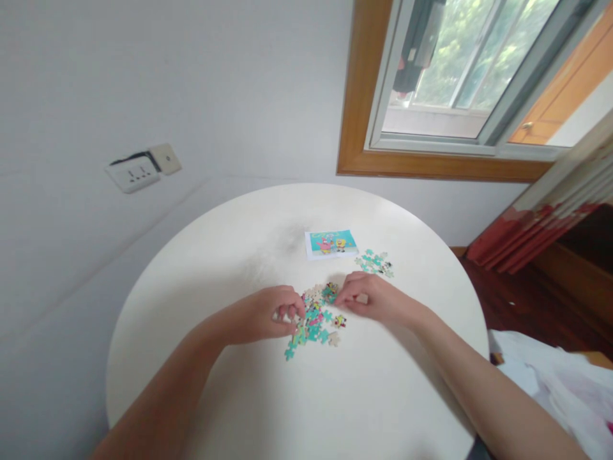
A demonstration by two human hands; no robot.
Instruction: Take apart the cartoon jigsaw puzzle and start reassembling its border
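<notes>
Jigsaw pieces (313, 322) of small teal, pink and cream cardboard lie in a loose heap at the middle of the round white desk (230, 255). The left hand (275, 313) is at the heap's 9 o'clock edge and the right hand (366, 297) at its 2 o'clock edge. Both hands are curled, fingertips pinched down among the pieces; whether either actually grips one I cannot tell. Light pinches would serve best, lifting one piece at a time so joined ones do not pull apart, and checking each against the teal picture card (331, 243) at 12 o'clock. A smaller teal cluster (375, 262) sits at 1 o'clock, well apart.
</notes>
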